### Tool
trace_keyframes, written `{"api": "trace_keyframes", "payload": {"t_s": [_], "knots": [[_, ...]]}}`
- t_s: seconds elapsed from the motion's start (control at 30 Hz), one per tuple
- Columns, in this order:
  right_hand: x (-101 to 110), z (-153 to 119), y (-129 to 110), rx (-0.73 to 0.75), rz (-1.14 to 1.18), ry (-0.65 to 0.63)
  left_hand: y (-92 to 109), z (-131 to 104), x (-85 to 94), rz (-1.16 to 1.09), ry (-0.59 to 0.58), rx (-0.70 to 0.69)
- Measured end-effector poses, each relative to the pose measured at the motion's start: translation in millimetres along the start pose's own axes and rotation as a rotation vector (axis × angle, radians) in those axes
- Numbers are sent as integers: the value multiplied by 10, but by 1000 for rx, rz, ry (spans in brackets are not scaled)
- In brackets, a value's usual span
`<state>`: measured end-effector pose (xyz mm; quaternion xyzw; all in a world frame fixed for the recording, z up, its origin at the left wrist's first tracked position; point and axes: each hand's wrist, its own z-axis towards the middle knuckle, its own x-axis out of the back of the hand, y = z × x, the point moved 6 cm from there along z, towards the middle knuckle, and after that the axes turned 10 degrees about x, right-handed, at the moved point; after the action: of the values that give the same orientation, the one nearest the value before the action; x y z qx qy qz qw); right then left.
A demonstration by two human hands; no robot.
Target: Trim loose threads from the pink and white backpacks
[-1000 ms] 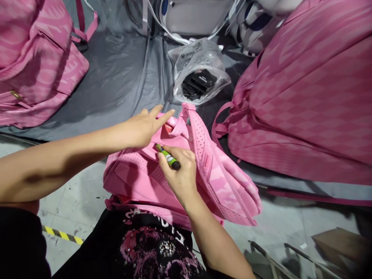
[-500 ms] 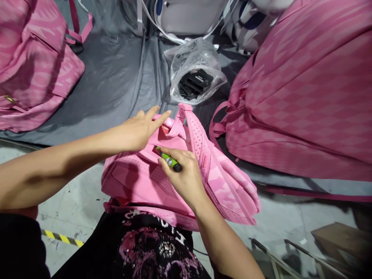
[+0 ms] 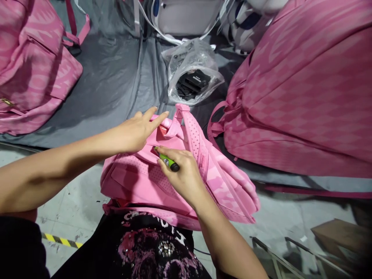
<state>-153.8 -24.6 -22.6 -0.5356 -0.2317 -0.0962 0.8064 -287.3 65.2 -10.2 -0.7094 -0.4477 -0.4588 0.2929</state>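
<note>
A pink backpack (image 3: 151,190) lies across my lap and the edge of the grey surface, its straps facing up. My right hand (image 3: 181,170) is closed round a short green tool with a black end (image 3: 169,162). The tool's far tip touches or nearly touches the pink back panel; my fingers partly cover it, so its kind cannot be made out. My left hand (image 3: 141,130) rests on the upper left edge of the backpack, two fingers stretched out and apart, the others partly hidden. A small red patch (image 3: 163,130) shows beside the backpack's top handle.
A clear plastic bag (image 3: 190,85) of black parts sits just beyond the backpack. Large pink backpacks stand at the left (image 3: 37,73) and right (image 3: 308,100). Grey bags (image 3: 186,17) are at the back. A cardboard box (image 3: 340,236) and metal bars (image 3: 273,252) are low at the right.
The whole view has shifted very slightly, with things a little further left. Both hands keep nearly the same place on the backpack, and the green tool stays in my right hand.
</note>
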Motion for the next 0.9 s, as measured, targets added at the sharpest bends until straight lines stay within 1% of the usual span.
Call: {"api": "trace_keyframes", "payload": {"t_s": [0.07,0.2,0.33,0.43,0.53,0.7,0.8,0.9], "knots": [[-16,4,-11,8,41,-8,-6,-11,15,-4,-12,-2],[-15,-6,-18,-13,12,16,-41,-14,36,-29,2,-40],[-97,-44,-74,4,65,-9,-95,21,52,-85,-17,-73],[-156,-73,-110,25,43,-1,-117,42,81,-139,-60,-58],[-191,-79,-100,39,45,5,-111,39,122,-138,-67,-42],[-140,-55,15,42,22,-6,-83,25,133,-138,-69,-49],[-78,-43,68,23,-77,20,-81,24,110,-129,-50,-46],[-84,-18,47,11,-141,47,-84,17,73,-120,-37,-33]]}}
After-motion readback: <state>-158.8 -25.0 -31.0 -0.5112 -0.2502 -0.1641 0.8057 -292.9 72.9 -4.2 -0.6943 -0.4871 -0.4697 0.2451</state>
